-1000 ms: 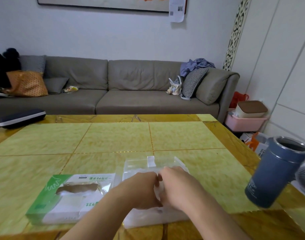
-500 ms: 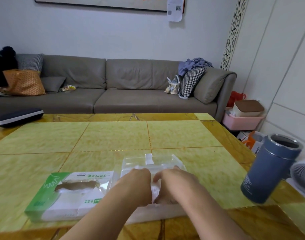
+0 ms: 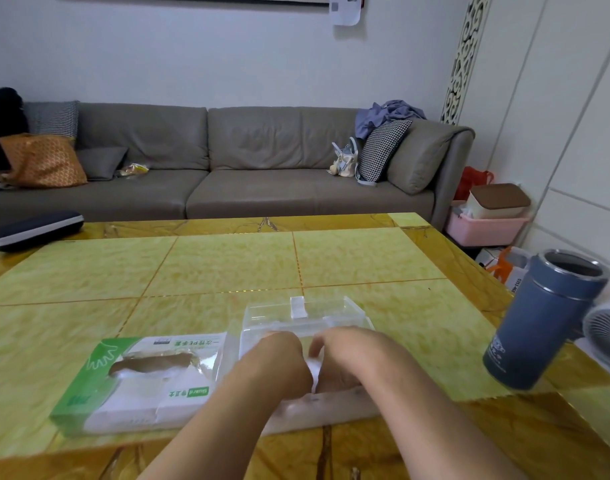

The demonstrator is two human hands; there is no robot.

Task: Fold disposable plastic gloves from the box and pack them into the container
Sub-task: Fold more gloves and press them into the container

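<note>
hands: left hand [image 3: 279, 362] and right hand [image 3: 345, 358] are both down inside the container [image 3: 301, 315], close together, fingers curled toward a bit of white film between them
glove: [image 3: 313, 367] only a sliver shows between the knuckles; looks pinched by both hands, can't confirm which fingers hold it
container: clear, lid flipped up at the back, sits just right of the box [image 3: 140, 379], touching or nearly so
box: green/white, slot open, on table [image 3: 227, 261] near the front edge
step: probably pressing the folded glove down into the container
risk 1: film is springy, so the fold may pop open when the fingers lift
risk 2: static cling could let the glove ride out on a finger
risk 3: container is light, so a sideways pull could drag it into the box or toward the edge
risk 4: mug [image 3: 542, 323] stands open-topped near the right corner; a right elbow swing could knock it
unknown: how many gloves are already in; hands block the view
</note>
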